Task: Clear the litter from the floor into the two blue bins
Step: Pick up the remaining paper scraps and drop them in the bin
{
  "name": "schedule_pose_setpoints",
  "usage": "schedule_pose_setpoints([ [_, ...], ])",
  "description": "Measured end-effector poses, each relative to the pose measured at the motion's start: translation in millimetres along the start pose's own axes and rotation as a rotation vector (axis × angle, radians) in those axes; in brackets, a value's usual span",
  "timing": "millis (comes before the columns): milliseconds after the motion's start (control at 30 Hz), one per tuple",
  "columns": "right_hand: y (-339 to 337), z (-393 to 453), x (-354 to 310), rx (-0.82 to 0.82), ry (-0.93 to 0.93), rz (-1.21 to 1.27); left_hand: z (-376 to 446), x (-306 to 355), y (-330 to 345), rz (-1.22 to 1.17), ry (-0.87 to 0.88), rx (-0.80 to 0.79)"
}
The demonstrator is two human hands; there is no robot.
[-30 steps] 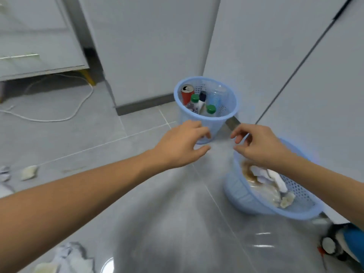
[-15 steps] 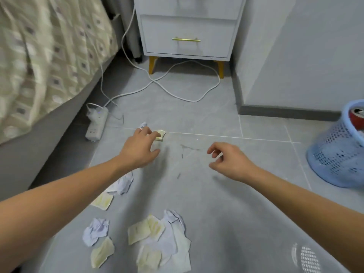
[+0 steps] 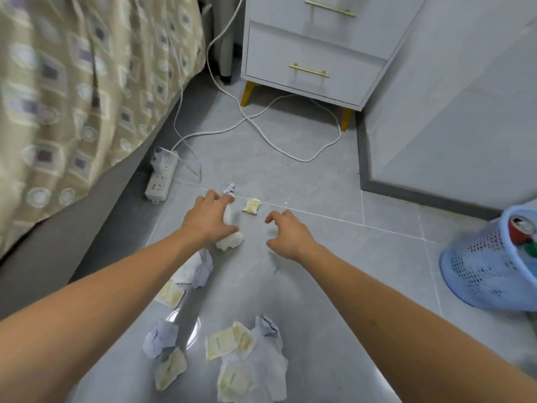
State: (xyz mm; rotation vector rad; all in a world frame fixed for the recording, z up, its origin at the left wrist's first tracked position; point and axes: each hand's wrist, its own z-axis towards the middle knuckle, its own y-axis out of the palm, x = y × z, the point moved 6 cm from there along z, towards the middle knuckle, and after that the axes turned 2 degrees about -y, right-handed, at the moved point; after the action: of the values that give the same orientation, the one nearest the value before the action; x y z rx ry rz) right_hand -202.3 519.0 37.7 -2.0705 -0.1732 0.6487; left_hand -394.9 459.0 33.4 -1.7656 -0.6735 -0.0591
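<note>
The person's left hand reaches out low over the grey tiled floor, and a white crumpled tissue lies directly under its fingers, showing past the thumb side and running up beneath the index finger. The hand is curled loosely around that tissue, fingers and thumb partly spread and touching it, but whether the grip has fully closed on it cannot be told. Just beyond the fingertips sits a small crumpled paper ball, and a little to the right of it lies a small yellowish wrapper, between the two hands and on the pale grout line. The right hand hovers beside it with nothing in it, fingers bent and held apart in an open claw, the wrapper just ahead of its index finger. Nearer the person, more litter is scattered: a white crumpled sheet under the left forearm, a bluish paper wad, and a heap of yellowish wrappers and tissue. One blue bin with a perforated wall stands well apart at the right edge, with a red can inside it. A white power strip lies beside the bed, its cable looping under a white nightstand.
</note>
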Motion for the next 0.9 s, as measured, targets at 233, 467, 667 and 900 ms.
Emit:
schedule_pose_setpoints([
  [233, 4, 74, -22, 0.083, -0.190, -0.190, 30, -18, 31, 0.067, -0.017, -0.138],
  [467, 23, 127, -69, 0.038, -0.390, -0.445, 22, -27, 66, 0.242, 0.075, -0.086],
  [667, 36, 154, -60, -0.074, -0.386, -0.560, 10, -24, 68, 0.227, 0.182, 0.034],
  [900, 31, 134, -24, 0.088, -0.479, -0.451, -5, -34, 58, 0.134, 0.198, 0.089],
])
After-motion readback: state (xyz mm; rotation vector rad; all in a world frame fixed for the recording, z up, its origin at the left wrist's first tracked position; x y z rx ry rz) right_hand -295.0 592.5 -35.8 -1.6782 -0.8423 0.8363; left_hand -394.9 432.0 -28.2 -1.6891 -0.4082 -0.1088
